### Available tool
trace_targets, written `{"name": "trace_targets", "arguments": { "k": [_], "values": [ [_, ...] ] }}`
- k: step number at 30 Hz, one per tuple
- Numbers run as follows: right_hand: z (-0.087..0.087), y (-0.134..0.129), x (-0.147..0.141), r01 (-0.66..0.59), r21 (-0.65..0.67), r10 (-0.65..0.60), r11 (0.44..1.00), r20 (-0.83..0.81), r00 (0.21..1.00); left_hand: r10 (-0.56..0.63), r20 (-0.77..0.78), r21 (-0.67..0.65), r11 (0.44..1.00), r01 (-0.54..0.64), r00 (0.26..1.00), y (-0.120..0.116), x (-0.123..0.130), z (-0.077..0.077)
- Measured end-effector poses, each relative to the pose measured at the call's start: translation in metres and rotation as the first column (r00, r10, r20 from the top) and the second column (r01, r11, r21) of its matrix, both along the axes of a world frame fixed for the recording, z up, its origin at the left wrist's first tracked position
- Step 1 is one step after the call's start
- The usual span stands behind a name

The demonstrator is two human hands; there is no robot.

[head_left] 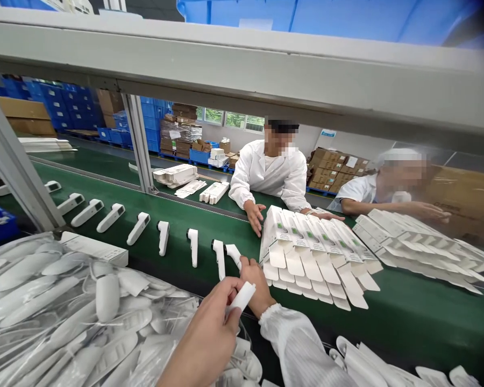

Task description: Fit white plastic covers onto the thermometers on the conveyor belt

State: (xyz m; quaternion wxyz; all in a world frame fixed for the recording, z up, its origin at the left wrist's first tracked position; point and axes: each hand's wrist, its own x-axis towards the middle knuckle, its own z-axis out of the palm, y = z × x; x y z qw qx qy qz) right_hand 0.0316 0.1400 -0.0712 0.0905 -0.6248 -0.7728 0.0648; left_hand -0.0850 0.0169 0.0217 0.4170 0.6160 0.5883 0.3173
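In the lower middle, my left hand (210, 328) is closed round a white plastic piece (242, 297), which sticks out past the thumb. Just beyond it my right hand (258, 287), in a white sleeve, has its fingers on a white handheld thermometer (233, 255) on the green belt. The grip is partly hidden by the fingers. Close beside stands another white thermometer (218, 259), its dark end facing away from me. Several more like it, such as this thermometer (192, 247), form a spaced row running left along the belt.
White cartons (310, 242) with open flaps stand right of my hands. Bagged white plastic parts (84, 317) fill the lower left, beside a flat white box (94, 248). Across the green belt (153, 274) are two people. A metal shelf beam (242, 70) crosses overhead.
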Motion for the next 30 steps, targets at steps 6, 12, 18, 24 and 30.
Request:
{"name": "trace_targets", "arguments": {
  "k": [6,12,18,24,30],
  "values": [
    [0.017,0.003,0.015,0.020,0.010,-0.018,1.000,-0.157,0.987,0.061,0.102,0.047,0.997,-0.066,0.993,0.010,0.011,-0.020],
    [0.053,-0.047,0.062,-0.035,-0.178,-0.161,0.983,-0.943,0.292,0.106,0.358,0.065,0.988,-0.137,0.928,0.015,0.027,-0.033],
    [0.050,-0.088,0.074,-0.156,-0.228,-0.217,0.961,-0.973,0.083,-0.031,0.102,0.082,0.996,0.023,0.994,0.005,0.049,-0.023],
    [0.031,-0.034,0.057,-0.095,-0.118,-0.066,0.988,-0.897,0.437,-0.393,-0.598,-0.229,0.919,0.321,0.699,-0.015,0.075,-0.029],
    [0.007,-0.016,0.030,-0.070,0.037,0.076,0.997,-0.237,0.968,-0.335,-0.636,-0.077,0.924,0.376,0.695,-0.013,0.086,-0.054]
  ]
}}
